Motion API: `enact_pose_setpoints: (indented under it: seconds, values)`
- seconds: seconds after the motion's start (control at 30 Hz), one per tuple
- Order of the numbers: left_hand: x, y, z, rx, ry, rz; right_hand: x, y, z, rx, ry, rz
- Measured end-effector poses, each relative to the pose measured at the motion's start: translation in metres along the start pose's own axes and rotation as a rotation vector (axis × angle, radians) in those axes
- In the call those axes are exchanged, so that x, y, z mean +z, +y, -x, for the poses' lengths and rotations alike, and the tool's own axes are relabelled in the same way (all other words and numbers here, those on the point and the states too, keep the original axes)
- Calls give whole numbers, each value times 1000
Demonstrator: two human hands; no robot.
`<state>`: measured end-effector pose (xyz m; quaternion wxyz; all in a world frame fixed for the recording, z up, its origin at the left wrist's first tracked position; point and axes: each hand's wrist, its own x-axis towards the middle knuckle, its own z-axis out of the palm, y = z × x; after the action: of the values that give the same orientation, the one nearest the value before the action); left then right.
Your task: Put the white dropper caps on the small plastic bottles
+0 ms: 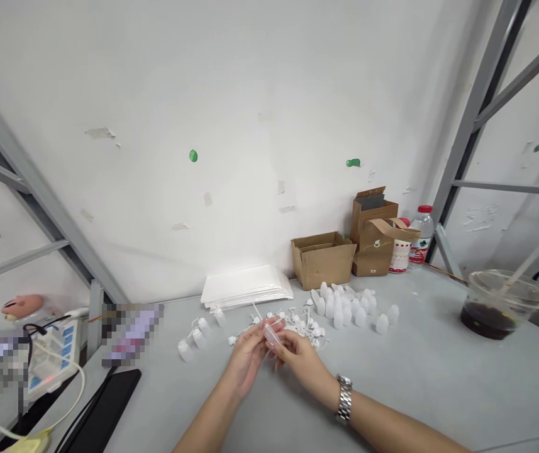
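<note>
Between my hands is a small translucent plastic bottle (273, 336), tilted, with a thin white piece (256, 311) sticking up near its top. My left hand (246, 356) has its fingers closed around the upper end. Lower down, my right hand (303, 361) grips the body between thumb and fingers. Just behind my hands lies a loose pile of small white caps (303, 326) with thin tails. Several frosted bottles (344, 309) stand in a cluster to the right. On the left stand several bottles with white tops (198, 338).
White sheets (245, 288) are stacked against the wall. An open cardboard box (324, 264), a brown paper bag (375, 242) and a red-capped bottle (422, 236) stand behind. A cup of dark drink (495, 314) is at right. A power strip (55, 358) and cables lie left.
</note>
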<state>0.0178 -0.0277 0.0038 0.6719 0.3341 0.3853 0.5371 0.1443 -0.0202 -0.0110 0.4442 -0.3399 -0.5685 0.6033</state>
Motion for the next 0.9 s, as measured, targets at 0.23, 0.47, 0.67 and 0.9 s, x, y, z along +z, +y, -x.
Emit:
enact_pose_setpoints:
  seconds: [0.23, 0.47, 0.67, 0.9]
  values:
    - [2, -1, 2, -10, -75, 44, -1, 3, 0, -16, 39, -24]
    - [2, 0, 2, -26, -36, 84, -3, 3, -2, 52, -112, -128]
    - [1, 2, 1, 25, -30, 71, 0, 6, -2, 49, -72, -82]
    - [1, 2, 4, 23, -62, 93, -4, -2, 0, 69, -148, -204]
